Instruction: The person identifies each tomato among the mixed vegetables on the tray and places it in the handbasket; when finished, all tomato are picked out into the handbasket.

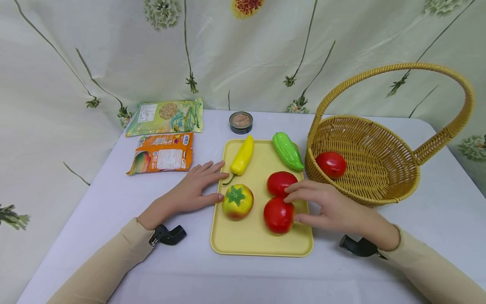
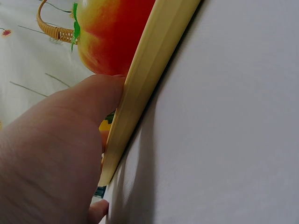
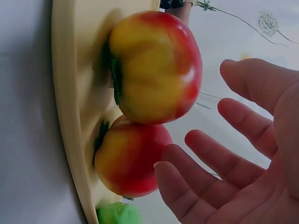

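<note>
A yellow tray point(image 1: 248, 245) holds two red tomatoes, a nearer one point(image 1: 279, 215) and a farther one point(image 1: 281, 183), both stem side down. Left of them a yellow-red tomato point(image 1: 237, 202) shows its green top. Behind lie a yellow pepper point(image 1: 242, 156) and a green pepper point(image 1: 287, 151). My left hand point(image 1: 191, 185) lies at the tray's left edge, fingers spread; its thumb touches the rim point(image 2: 140, 79) in the left wrist view. My right hand point(image 1: 328, 207) is beside the two red tomatoes, fingers loosely bent, gripping nothing; in the right wrist view its fingers point(image 3: 205, 154) stand near them.
A wicker basket point(image 1: 411, 179) with a tall handle stands right of the tray, a red tomato point(image 1: 331, 164) inside. At the back left lie a green packet point(image 1: 167, 117) and an orange packet point(image 1: 162, 153). A small round can point(image 1: 241, 122) stands behind the tray.
</note>
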`<state>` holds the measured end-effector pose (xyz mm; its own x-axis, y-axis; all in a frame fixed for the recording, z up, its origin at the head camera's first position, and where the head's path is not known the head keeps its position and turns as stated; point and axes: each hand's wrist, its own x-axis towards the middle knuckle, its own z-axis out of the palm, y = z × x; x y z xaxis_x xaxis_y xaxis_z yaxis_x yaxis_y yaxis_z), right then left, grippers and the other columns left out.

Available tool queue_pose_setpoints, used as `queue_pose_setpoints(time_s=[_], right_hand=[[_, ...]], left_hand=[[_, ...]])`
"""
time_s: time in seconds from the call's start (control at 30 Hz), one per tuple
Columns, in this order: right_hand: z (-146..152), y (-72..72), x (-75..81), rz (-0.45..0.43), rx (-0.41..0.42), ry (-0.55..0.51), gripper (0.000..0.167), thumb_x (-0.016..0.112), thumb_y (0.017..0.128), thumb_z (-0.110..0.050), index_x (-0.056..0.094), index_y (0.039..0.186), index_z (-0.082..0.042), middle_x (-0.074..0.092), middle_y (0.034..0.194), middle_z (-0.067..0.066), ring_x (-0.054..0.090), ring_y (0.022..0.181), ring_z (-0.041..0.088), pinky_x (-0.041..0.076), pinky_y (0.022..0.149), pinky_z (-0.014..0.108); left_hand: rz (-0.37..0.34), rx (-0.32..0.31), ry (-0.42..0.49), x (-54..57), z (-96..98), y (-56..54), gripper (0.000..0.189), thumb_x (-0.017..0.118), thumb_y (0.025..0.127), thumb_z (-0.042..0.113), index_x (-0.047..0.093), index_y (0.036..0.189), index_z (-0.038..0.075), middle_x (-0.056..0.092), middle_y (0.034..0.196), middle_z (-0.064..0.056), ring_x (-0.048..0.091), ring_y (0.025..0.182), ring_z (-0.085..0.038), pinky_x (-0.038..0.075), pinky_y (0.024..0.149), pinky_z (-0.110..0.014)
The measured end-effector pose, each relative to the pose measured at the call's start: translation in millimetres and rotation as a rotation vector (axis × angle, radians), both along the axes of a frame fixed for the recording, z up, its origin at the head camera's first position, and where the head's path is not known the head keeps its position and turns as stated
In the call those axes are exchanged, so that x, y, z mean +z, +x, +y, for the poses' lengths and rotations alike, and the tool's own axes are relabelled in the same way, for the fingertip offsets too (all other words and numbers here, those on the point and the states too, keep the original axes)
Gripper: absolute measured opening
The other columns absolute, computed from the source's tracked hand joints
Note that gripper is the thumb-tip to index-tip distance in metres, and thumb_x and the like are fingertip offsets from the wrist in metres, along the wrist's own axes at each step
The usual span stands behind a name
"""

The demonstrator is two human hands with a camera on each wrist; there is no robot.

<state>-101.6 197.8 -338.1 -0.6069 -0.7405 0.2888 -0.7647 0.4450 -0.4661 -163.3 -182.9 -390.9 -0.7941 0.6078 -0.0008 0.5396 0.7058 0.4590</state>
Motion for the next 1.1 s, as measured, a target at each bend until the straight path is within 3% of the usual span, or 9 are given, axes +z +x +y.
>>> queue_pose_setpoints(time_s=[0.33, 0.57, 0.9, 1.1], right_hand=[[-7, 5.4, -8.0, 0.037, 0.028, 0.013, 0.038, 0.086, 0.081, -0.02, 0.073, 0.117, -0.02, 0.069, 0.126, 0.002, 0.064, 0.118, 0.019, 0.059, 0.095, 0.039], [-15, 12.1, -14.1, -0.02, 0.028, 0.065, 0.044, 0.087, 0.081, -0.028, 0.071, 0.122, -0.027, 0.064, 0.131, -0.003, 0.06, 0.122, 0.017, 0.057, 0.098, 0.043], [-25, 18.1, -27.9, -0.011, 0.027, 0.016, 0.055, 0.09, 0.078, -0.028, 0.066, 0.127, -0.023, 0.058, 0.137, 0.002, 0.059, 0.123, 0.02, 0.057, 0.099, 0.038], [-28, 21.6, -29.1, -0.102, 0.013, 0.048, 0.059, 0.087, 0.081, -0.029, 0.061, 0.135, -0.026, 0.053, 0.146, 0.005, 0.058, 0.128, 0.023, 0.057, 0.101, 0.041]], left_hand=[[-0.01, 0.002, -0.002, 1.3, 0.6, 1.2, 0.062, 0.066, 0.095, 0.046, 0.053, 0.15, 0.021, 0.03, 0.169, -0.004, 0.022, 0.157, -0.041, 0.013, 0.125, -0.067], [-0.009, 0.003, -0.001, 1.1, 0.8, 1.5, 0.062, 0.066, 0.095, 0.047, 0.053, 0.15, 0.02, 0.03, 0.169, -0.004, 0.022, 0.157, -0.041, 0.013, 0.125, -0.067], [-0.005, 0.0, 0.002, 0.4, 0.7, 0.6, 0.062, 0.066, 0.095, 0.046, 0.053, 0.15, 0.02, 0.03, 0.169, -0.004, 0.022, 0.157, -0.041, 0.013, 0.125, -0.067], [-0.007, -0.001, 0.0, -0.1, 0.5, 0.3, 0.063, 0.066, 0.095, 0.047, 0.052, 0.15, 0.021, 0.029, 0.169, -0.003, 0.021, 0.157, -0.041, 0.012, 0.125, -0.067]])
